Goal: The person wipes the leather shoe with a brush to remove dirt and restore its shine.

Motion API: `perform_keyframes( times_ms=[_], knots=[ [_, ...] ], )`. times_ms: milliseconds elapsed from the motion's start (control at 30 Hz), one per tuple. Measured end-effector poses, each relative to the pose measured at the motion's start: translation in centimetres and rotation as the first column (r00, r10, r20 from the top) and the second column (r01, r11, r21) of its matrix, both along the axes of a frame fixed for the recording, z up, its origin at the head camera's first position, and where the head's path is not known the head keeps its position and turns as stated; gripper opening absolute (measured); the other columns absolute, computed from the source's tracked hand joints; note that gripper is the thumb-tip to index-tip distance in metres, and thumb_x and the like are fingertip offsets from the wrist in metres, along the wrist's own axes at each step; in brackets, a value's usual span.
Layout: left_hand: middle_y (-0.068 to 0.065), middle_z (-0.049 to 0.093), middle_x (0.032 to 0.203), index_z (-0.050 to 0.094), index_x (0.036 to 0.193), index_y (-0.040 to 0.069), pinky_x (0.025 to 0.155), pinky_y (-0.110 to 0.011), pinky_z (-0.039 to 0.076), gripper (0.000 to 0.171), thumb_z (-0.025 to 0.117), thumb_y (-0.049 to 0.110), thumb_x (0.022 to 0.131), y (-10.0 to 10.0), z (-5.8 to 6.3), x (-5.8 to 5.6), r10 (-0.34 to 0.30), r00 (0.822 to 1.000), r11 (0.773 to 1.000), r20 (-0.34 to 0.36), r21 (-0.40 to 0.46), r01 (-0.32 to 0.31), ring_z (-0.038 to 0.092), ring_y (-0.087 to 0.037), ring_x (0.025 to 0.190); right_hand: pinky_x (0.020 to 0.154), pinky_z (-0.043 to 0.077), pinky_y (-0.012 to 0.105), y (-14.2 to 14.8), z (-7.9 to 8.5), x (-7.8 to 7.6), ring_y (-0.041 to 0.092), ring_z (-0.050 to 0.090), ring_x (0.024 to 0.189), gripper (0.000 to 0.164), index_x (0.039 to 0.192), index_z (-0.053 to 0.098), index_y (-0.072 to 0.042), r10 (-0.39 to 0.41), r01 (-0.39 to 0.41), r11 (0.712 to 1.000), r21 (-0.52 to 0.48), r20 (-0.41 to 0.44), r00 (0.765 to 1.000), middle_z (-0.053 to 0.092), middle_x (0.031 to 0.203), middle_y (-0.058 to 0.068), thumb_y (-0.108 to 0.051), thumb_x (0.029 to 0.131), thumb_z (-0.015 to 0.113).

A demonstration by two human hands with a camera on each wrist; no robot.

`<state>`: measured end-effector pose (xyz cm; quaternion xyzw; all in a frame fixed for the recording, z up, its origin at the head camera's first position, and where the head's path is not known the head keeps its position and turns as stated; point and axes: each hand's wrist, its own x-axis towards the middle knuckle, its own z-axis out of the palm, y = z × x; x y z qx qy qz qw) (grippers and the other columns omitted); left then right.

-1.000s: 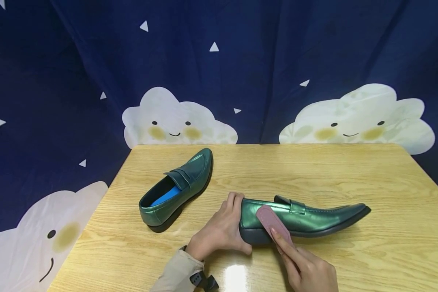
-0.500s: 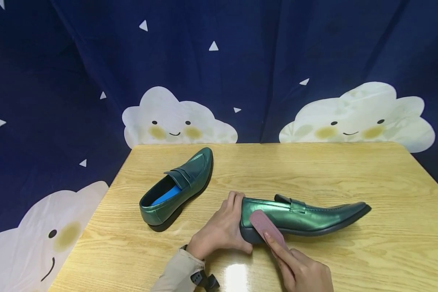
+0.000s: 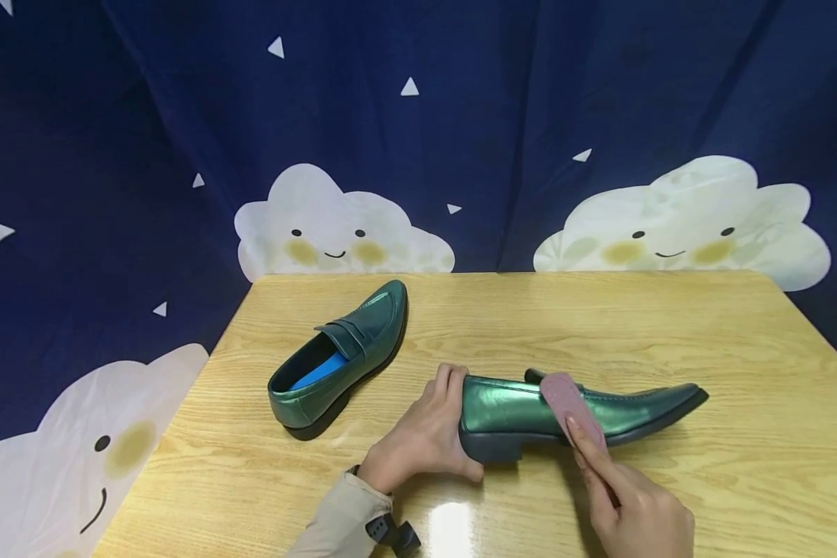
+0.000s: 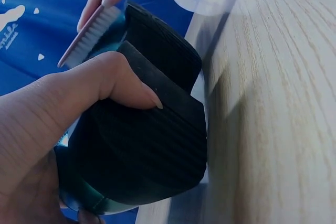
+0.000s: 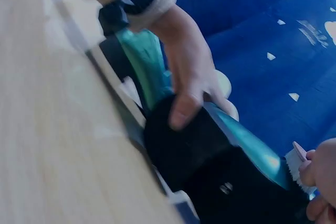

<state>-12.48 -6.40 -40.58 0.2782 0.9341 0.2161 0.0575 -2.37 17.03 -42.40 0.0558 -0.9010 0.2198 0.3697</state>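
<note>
A shiny green loafer (image 3: 505, 403) with a dark sole lies tilted on its side, toe to the right in the head view. My left hand (image 3: 425, 434) grips it round the heel, the thumb pressed on the heel's underside in the left wrist view. My right hand (image 3: 635, 496) holds a pink-backed brush (image 3: 573, 407), its forefinger along the back. The brush's white bristles (image 4: 93, 38) face the loafer's side near the strap. In the right wrist view the dark sole (image 5: 210, 166) faces the camera, and the brush shows at the right edge.
The matching green loafer (image 3: 352, 360), with a blue insole (image 3: 318, 372), stands upright at the left on the wooden table (image 3: 669, 325). Behind the table hangs a dark blue curtain (image 3: 488, 116) with printed clouds and small triangles. A black device (image 3: 393, 535) is strapped on the left wrist.
My right hand first slid the brush slightly left toward the heel, then moved it right along the loafer's side to the strap. My left hand stays at the heel.
</note>
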Motion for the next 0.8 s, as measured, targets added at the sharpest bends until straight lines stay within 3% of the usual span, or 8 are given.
perform_keyframes(
  times_ms=[67, 133, 200, 333, 800],
  knots=[
    [-0.008, 0.031, 0.132, 0.026, 0.142, 0.003, 0.091, -0.029, 0.046, 0.119, 0.089, 0.042, 0.049, 0.0, 0.1, 0.0, -0.001, 1.0, 1.0, 0.003, -0.002, 0.001, 0.047, -0.021, 0.108, 0.035, 0.023, 0.023, 0.6, 0.3, 0.0, -0.004, 0.026, 0.042, 0.032, 0.121, 0.07, -0.024, -0.042, 0.042, 0.999, -0.021, 0.008, 0.999, 0.054, 0.049, -0.003, -0.033, 0.09, 0.066],
    [-0.009, 0.031, 0.132, 0.025, 0.142, 0.003, 0.091, -0.029, 0.045, 0.119, 0.089, 0.042, 0.05, 0.0, 0.1, 0.0, -0.001, 1.0, 1.0, 0.006, -0.003, 0.001, 0.047, -0.022, 0.108, 0.035, 0.023, 0.022, 1.3, 0.8, 0.1, -0.003, 0.026, 0.041, 0.039, 0.122, 0.069, -0.024, -0.103, 0.105, 0.993, -0.045, 0.039, 0.994, 0.054, 0.048, 0.0, -0.021, 0.083, 0.073],
    [-0.009, 0.031, 0.132, 0.025, 0.142, 0.003, 0.091, -0.029, 0.045, 0.119, 0.089, 0.041, 0.05, 0.0, 0.1, 0.0, 0.001, 1.0, 1.0, 0.007, -0.002, -0.001, 0.047, -0.022, 0.108, 0.036, 0.021, 0.022, 1.9, 1.3, 0.2, -0.002, 0.025, 0.039, 0.047, 0.124, 0.067, -0.025, -0.172, 0.177, 0.982, -0.061, 0.086, 0.981, 0.052, 0.046, 0.002, -0.014, 0.08, 0.076],
    [-0.009, 0.031, 0.133, 0.025, 0.143, 0.003, 0.089, -0.03, 0.047, 0.12, 0.09, 0.041, 0.05, 0.0, 0.1, 0.2, 0.006, 1.0, 1.0, 0.008, -0.001, -0.006, 0.047, -0.022, 0.108, 0.038, 0.018, 0.021, 3.0, 1.8, 0.3, -0.002, 0.021, 0.038, 0.045, 0.126, 0.065, -0.024, -0.246, 0.257, 0.964, -0.074, 0.135, 0.96, 0.043, 0.041, -0.002, -0.015, 0.083, 0.074],
    [-0.008, 0.03, 0.133, 0.026, 0.142, 0.004, 0.091, -0.031, 0.046, 0.119, 0.09, 0.04, 0.048, 0.1, 0.1, 0.3, 0.011, 1.0, 1.0, -0.004, 0.011, -0.011, 0.047, -0.023, 0.11, 0.038, 0.018, 0.02, 3.8, 1.7, 0.1, -0.002, 0.019, 0.038, 0.043, 0.127, 0.064, -0.022, -0.234, 0.246, 0.964, -0.098, 0.121, 0.965, 0.042, 0.041, -0.001, -0.014, 0.085, 0.072]
  ],
)
